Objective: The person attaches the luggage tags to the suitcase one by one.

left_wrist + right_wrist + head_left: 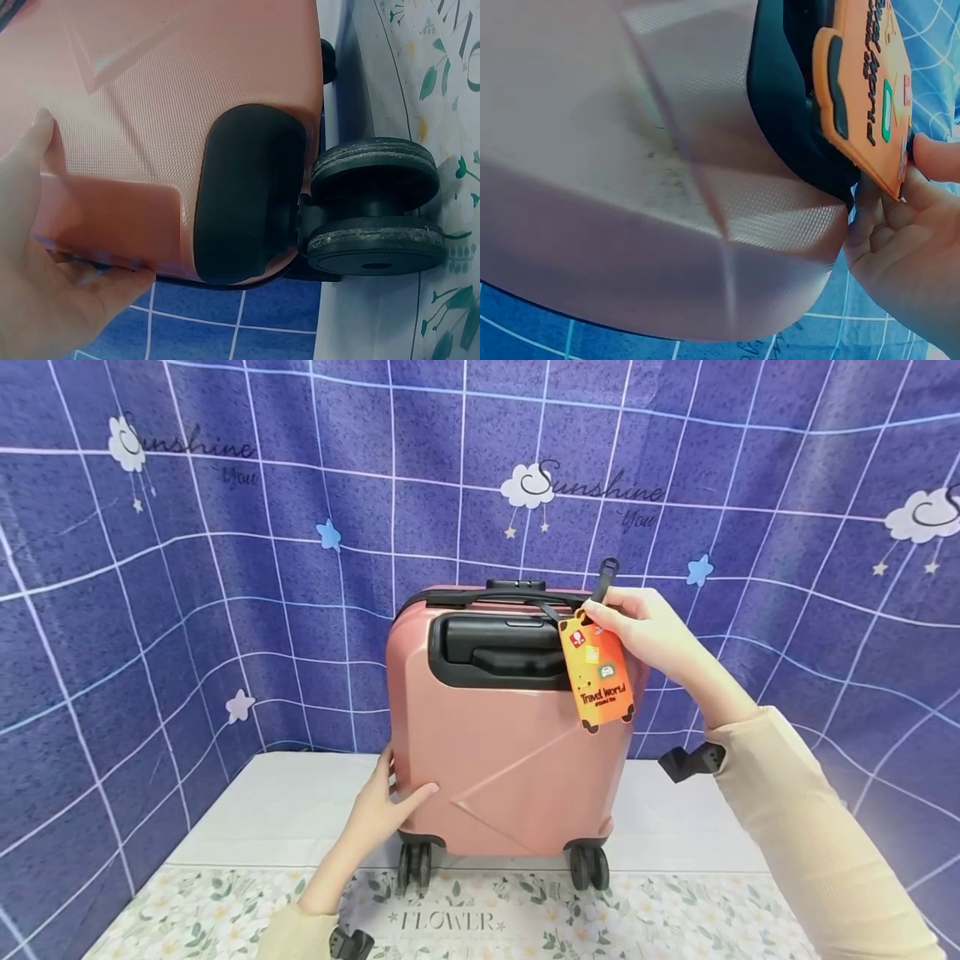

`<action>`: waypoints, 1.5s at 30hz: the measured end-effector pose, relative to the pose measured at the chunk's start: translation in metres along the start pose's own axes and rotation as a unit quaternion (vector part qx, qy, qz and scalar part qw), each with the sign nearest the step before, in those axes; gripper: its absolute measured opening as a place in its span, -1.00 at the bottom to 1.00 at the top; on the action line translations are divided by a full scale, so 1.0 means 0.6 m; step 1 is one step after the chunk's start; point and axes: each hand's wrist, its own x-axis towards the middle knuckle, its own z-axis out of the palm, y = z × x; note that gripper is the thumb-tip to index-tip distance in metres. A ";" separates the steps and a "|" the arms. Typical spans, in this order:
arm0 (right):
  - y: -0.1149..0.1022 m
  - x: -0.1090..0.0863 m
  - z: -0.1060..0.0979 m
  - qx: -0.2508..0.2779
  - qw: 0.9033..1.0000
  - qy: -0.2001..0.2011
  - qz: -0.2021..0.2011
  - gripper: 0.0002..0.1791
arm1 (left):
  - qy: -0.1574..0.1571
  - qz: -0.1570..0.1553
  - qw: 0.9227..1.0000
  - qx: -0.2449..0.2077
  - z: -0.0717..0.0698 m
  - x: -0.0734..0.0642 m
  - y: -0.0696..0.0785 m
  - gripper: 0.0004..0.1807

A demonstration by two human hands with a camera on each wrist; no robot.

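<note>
A pink hard-shell suitcase [510, 760] stands upright on its wheels in the head view. My left hand [381, 806] holds its lower left side, thumb on the front face and fingers round the edge. The left wrist view has that hand [67, 255] near a black corner guard [247, 195] and a double wheel [375, 206]. With thumb and fingers my right hand [648, 622] pinches an orange luggage tag [597, 672] at its top, by the black strap [604, 578]. The strap's buckle end points up above the fingers. The tag overlaps the recessed black pull handle [510, 643].
A black carry handle [480, 597] and a combination lock [516, 584] are on the suitcase top. Behind hangs a blue gridded cloth [480, 435] with clouds and stars. Underneath lies a white surface with a flower-printed mat [247, 914].
</note>
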 end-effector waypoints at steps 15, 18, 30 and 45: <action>0.001 0.045 0.000 -0.066 0.997 0.027 -0.013 -0.71 | 0.005 -0.002 1.000 0.000 -0.001 -0.005 0.004 0.08; 0.001 0.051 -0.002 -0.062 0.998 0.028 -0.013 -0.70 | 0.006 0.000 1.000 -0.004 0.000 -0.005 0.004 0.08; 0.001 0.072 -0.004 -0.067 0.997 -0.020 -0.012 -0.73 | 0.004 -0.008 1.000 -0.006 0.001 -0.008 0.004 0.10; 0.002 0.096 0.021 -0.037 0.998 -0.012 -0.048 -0.74 | 0.017 0.009 1.000 0.002 0.004 -0.010 0.006 0.07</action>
